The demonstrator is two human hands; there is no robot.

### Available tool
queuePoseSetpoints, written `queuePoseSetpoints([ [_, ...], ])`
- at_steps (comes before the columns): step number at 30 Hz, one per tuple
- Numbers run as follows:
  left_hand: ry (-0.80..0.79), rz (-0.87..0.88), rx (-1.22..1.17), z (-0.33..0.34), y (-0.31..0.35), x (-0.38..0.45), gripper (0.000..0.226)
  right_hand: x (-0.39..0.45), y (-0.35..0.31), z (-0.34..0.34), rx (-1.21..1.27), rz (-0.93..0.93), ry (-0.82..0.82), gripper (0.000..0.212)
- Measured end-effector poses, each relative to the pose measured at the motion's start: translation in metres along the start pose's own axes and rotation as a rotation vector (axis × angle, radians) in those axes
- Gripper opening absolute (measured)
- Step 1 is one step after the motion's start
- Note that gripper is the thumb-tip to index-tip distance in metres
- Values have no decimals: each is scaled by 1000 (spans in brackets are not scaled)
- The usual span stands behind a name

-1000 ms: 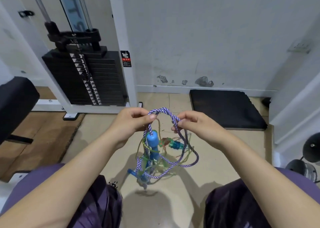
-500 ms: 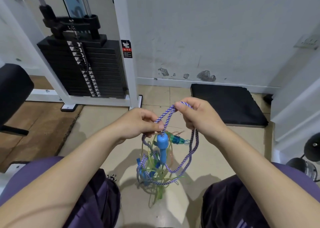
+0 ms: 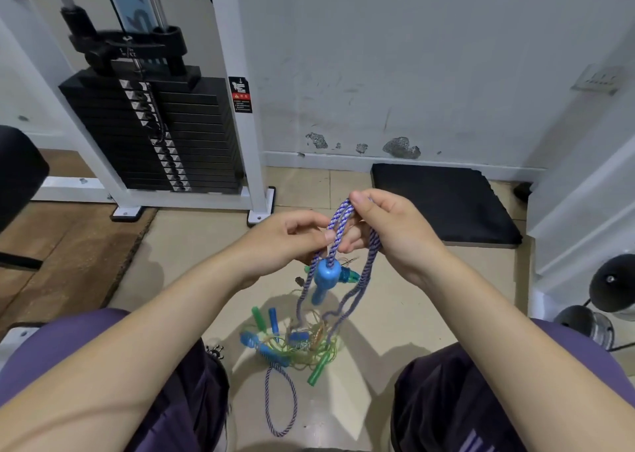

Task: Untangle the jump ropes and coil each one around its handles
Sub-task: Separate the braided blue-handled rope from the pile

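My right hand [image 3: 388,231] pinches the top of a folded purple-and-white braided rope [image 3: 338,221]. My left hand [image 3: 288,238] pinches the same rope lower down, just above a blue handle [image 3: 324,280] that hangs from it. A teal handle [image 3: 349,276] shows behind the blue one. The rope's strands drop to a tangle [image 3: 295,343] on the floor between my knees, made of thin yellow-green cords with blue and green handles. A loop of the braided rope [image 3: 280,400] lies on the tiles in front of the tangle.
A white-framed weight stack machine [image 3: 154,135] stands at the back left. A black mat [image 3: 443,204] lies against the wall at the back right. A black padded seat [image 3: 17,173] is at the left edge, and dumbbells [image 3: 604,300] sit at the right.
The tangle that hung in the air now rests on the floor. My right hand has risen above my left with the rope's fold, and the blue handle hangs closer under my hands.
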State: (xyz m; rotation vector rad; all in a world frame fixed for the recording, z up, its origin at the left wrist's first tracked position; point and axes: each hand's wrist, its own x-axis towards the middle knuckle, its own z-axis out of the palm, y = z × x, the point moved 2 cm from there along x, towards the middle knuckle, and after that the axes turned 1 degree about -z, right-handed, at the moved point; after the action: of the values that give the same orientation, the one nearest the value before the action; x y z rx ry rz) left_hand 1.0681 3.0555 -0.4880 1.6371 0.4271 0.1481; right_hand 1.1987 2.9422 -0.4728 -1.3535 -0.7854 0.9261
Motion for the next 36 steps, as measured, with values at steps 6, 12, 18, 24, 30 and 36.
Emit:
queuePoseSetpoints([
  [6, 9, -12, 101, 2, -4, 3, 23, -2, -1, -11, 110, 13, 17, 21],
  [12, -3, -47, -13, 1, -8, 8, 9, -1, -4, -23, 74, -15, 107, 24],
  [18, 241, 109, 192, -3, -13, 11, 35, -4, -2, -26, 170, 49, 81, 28],
  [24, 45, 76, 188, 11, -13, 9, 24, -6, 5, -12, 196, 82, -45, 20],
  [30, 158, 9, 98, -8, -7, 12, 26, -3, 3, -35, -250, 14, 141, 21],
  [36, 40, 77, 167, 1, -11, 8, 16, -7, 7, -17, -14, 37, -79, 11],
])
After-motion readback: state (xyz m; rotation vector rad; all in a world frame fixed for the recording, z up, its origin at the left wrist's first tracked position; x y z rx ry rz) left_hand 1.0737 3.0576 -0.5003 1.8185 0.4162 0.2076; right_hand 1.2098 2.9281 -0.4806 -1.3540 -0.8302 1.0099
